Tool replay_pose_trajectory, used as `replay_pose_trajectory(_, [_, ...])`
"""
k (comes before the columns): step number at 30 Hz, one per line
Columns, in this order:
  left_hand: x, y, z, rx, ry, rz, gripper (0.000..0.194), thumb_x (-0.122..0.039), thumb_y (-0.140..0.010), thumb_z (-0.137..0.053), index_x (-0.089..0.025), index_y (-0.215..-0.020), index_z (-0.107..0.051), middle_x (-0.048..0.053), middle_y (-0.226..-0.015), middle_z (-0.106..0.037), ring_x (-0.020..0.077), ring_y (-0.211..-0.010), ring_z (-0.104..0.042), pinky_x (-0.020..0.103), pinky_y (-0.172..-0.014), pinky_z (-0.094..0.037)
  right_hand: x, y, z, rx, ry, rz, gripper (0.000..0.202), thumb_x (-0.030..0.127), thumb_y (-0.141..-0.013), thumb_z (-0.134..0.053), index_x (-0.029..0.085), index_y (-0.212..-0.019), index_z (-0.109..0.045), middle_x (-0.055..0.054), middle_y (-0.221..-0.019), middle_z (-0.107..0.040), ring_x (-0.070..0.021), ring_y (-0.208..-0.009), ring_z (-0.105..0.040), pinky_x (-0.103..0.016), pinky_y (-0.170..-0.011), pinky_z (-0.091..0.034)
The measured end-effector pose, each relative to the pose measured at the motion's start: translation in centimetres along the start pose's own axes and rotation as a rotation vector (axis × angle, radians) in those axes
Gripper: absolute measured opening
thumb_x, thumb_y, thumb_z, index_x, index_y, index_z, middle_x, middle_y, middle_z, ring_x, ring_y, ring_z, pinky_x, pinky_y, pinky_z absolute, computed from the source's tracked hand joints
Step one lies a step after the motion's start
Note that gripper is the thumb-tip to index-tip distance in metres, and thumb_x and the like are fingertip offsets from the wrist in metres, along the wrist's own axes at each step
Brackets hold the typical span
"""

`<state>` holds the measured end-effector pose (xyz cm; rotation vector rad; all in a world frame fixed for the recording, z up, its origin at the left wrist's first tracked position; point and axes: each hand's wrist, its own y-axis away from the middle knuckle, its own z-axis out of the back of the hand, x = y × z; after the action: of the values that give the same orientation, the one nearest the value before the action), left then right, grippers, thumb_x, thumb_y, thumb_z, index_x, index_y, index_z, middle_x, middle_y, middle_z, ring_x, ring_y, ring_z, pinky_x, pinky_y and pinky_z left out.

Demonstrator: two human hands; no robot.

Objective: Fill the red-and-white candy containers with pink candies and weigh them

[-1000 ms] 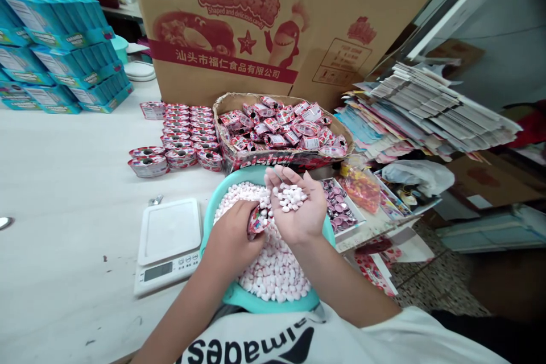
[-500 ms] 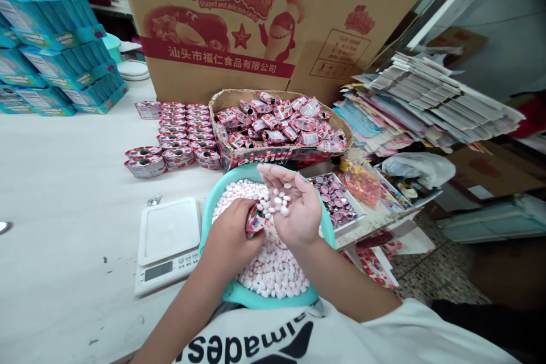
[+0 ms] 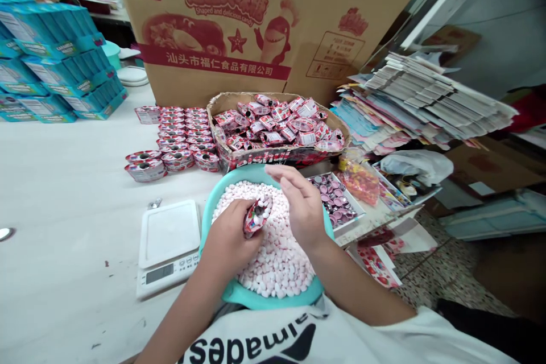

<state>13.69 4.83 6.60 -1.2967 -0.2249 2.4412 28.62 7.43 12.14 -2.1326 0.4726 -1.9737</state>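
Observation:
A small red and pink candy tin (image 3: 257, 216) is held in my left hand (image 3: 234, 233), its opening facing up with white candies heaped at the mouth. My right hand (image 3: 303, 210) is just right of the tin, fingers extended and palm turned toward it; no candies show in it. Both hands are over a turquoise basin (image 3: 216, 186) filled with small white and pale pink candies (image 3: 277, 273). Left of the basin sits a white digital scale (image 3: 169, 236) with a bare plate.
Behind the basin stands a torn carton (image 3: 279, 156) of similar tins, with rows of tins (image 3: 177, 159) to its left. A tray of pink caps (image 3: 336, 202) is at the right. Farther back are a large cardboard box (image 3: 315, 17), blue boxes (image 3: 63, 68) and stacked paper sheets (image 3: 430, 96).
The candies that lay in my right palm are gone from view, and more candies now fill the tin's mouth. My right hand has turned on its side and moved slightly right.

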Motion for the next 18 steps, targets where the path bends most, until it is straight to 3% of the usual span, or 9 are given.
replay_pose_trajectory(3, [0.0, 0.0, 0.0, -0.009, 0.013, 0.005, 0.045, -0.013, -0.079, -0.061, -0.023, -0.122, -0.053, 0.006, -0.117, -0.063, 0.0229, -0.109, -0.059, 0.036, -0.095, -0.047, -0.6, 0.3, 1.6, 0.067, 0.296, 0.012, 0.016, 0.020, -0.085, -0.068, 0.026, -0.094, -0.079, -0.004, -0.102, -0.071, -0.0200, -0.102, -0.061, -0.034, -0.105, -0.044])
replay_pose_trajectory(7, [0.0, 0.0, 0.0, 0.004, 0.009, -0.004, 0.044, -0.012, -0.079, -0.060, -0.023, -0.121, -0.054, 0.006, -0.116, -0.064, 0.0228, -0.109, -0.059, 0.036, -0.094, -0.047, -1.5, 1.3, 2.5, 0.154, 0.422, 0.005, 0.017, 0.019, -0.085, -0.068, 0.028, -0.093, -0.080, -0.004, -0.094, -0.069, -0.0212, -0.093, -0.060, -0.036, -0.100, -0.047])
replay_pose_trajectory(13, [-0.1, 0.0, 0.0, 0.015, -0.016, 0.041, 0.041, -0.010, -0.077, -0.059, -0.023, -0.115, -0.057, 0.004, -0.110, -0.064, 0.0222, -0.103, -0.060, 0.036, -0.089, -0.047, -1.4, 2.4, 1.6, 0.238, 0.491, 0.054, 0.018, 0.018, -0.088, -0.065, 0.027, -0.095, -0.079, -0.005, -0.091, -0.066, -0.0216, -0.092, -0.059, -0.038, -0.094, -0.047])
replay_pose_trajectory(18, [-0.2, -0.2, -0.1, -0.001, 0.019, 0.066, 0.040, -0.009, -0.076, -0.059, -0.023, -0.113, -0.058, 0.003, -0.108, -0.064, 0.0215, -0.102, -0.059, 0.034, -0.086, -0.046, -1.2, 2.4, 1.0, 0.313, 0.572, 0.198, 0.020, 0.014, -0.092, -0.056, 0.019, -0.096, -0.075, -0.008, -0.093, -0.066, -0.0203, -0.091, -0.062, -0.036, -0.084, -0.051])
